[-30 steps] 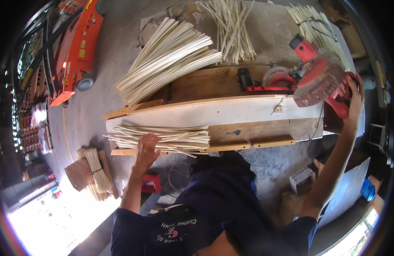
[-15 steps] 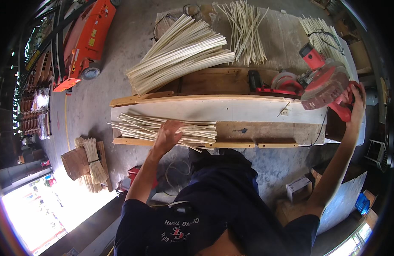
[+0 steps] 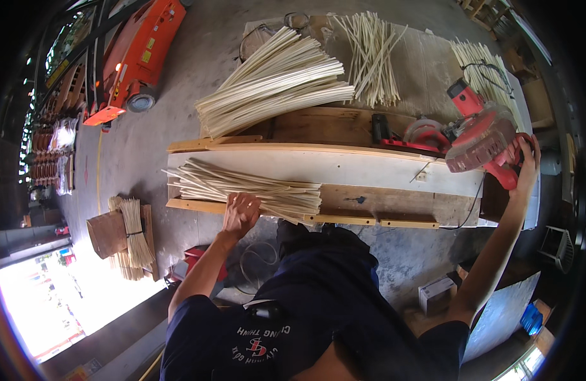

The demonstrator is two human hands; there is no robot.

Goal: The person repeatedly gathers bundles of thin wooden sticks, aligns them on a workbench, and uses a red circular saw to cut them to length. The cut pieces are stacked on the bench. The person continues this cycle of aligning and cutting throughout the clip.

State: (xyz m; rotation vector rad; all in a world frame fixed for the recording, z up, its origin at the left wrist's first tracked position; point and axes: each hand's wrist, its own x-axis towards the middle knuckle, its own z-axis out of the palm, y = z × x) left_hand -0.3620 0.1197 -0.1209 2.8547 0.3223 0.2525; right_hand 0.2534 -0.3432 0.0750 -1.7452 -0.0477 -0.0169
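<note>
My left hand [image 3: 242, 213] is at the near side of a loose bunch of thin pale wooden sticks [image 3: 277, 195], its fingers curled over the bunch's near edge. The sticks lie lengthwise along the left part of a long white-and-brown work board [image 3: 375, 166], many with uneven left ends. Out to the right, my right hand [image 3: 526, 166] is wrapped round the handle of a red miter saw [image 3: 480, 140]. The saw's head is raised above the right end of the board, its dusty guard facing me. What lies under the guard is hidden.
Behind the board rest a large heap of sticks [image 3: 267, 89], a smaller bunch [image 3: 372, 60] and a tied bundle [image 3: 486, 70]. Wooden strips [image 3: 340, 220] edge the near side. An orange lift machine [image 3: 137, 57] stands far left; a tied stick bundle [image 3: 136, 235] is on the floor.
My left hand has slid nearer to me and slightly left, from the top of the sticks to their near edge. The sticks lie more evenly together. My right hand stays on the saw handle.
</note>
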